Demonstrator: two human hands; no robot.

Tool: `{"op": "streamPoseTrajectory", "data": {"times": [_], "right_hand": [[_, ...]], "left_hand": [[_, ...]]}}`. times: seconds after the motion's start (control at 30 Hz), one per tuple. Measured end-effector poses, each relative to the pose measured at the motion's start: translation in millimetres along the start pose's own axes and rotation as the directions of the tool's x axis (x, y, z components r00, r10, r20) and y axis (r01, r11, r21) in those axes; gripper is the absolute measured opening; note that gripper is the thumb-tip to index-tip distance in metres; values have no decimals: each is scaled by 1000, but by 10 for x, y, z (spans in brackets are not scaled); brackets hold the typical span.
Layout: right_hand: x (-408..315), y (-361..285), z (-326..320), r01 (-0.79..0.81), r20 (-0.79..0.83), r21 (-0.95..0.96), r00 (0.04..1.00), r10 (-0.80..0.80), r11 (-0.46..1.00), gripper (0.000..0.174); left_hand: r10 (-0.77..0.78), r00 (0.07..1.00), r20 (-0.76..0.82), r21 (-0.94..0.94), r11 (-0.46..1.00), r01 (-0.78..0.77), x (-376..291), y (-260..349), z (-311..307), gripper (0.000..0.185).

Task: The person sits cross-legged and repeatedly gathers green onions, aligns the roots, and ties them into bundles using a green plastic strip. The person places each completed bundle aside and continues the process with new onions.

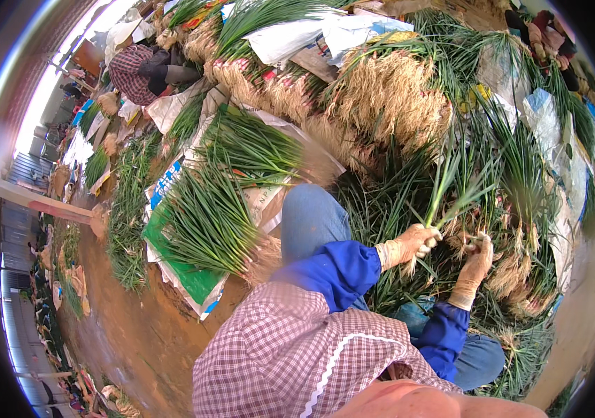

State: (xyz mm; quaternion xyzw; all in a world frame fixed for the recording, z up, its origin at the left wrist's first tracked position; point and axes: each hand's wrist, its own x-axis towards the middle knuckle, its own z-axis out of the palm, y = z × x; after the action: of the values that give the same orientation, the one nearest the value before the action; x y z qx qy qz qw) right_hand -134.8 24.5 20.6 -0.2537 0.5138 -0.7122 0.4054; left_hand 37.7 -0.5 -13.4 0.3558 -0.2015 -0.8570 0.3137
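Note:
My left hand (410, 244), in a pale glove with a blue sleeve, is closed around a few green-leaved allium plants (438, 190), perhaps spring onions. Their leaves spread upward and pale roots hang below the fist. To its right, my right hand (476, 264), also gloved, has its fingers bent close to the pale roots of other plants; whether it grips any is unclear. Bunches with dangling roots (509, 266) lie just beyond it. Left of my bent knee, a sorted bunch of the long green plants (214, 222) rests on a green and white sack (206, 287), roots towards me.
A tall heap of rooted bunches (391, 94) stands ahead, with white sacks (297, 39) over part of it. Loose greens (133, 219) lie on the brown wet floor (161, 345) at left. One person (135, 73) crouches at upper left, another (543, 39) is at upper right.

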Motion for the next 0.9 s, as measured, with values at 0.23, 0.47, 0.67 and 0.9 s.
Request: {"op": "streamPoseTrajectory", "data": {"times": [0.23, 0.47, 0.67, 0.9], "right_hand": [[-80, 336, -28, 542, 598, -698, 801, -36, 468, 25], [-315, -820, -285, -234, 333, -490, 840, 428, 840, 19], [-62, -282, -622, 631, 298, -726, 647, 702, -273, 17], [609, 82, 64, 261, 217, -955, 937, 273, -138, 34]], "left_hand": [[-48, 832, 553, -120, 983, 136, -369, 318, 283, 30], [152, 724, 673, -177, 983, -42, -518, 856, 111, 27], [224, 973, 53, -197, 958, -210, 28, 707, 109, 22], [89, 996, 4, -64, 994, -88, 293, 293, -124, 22]]}}
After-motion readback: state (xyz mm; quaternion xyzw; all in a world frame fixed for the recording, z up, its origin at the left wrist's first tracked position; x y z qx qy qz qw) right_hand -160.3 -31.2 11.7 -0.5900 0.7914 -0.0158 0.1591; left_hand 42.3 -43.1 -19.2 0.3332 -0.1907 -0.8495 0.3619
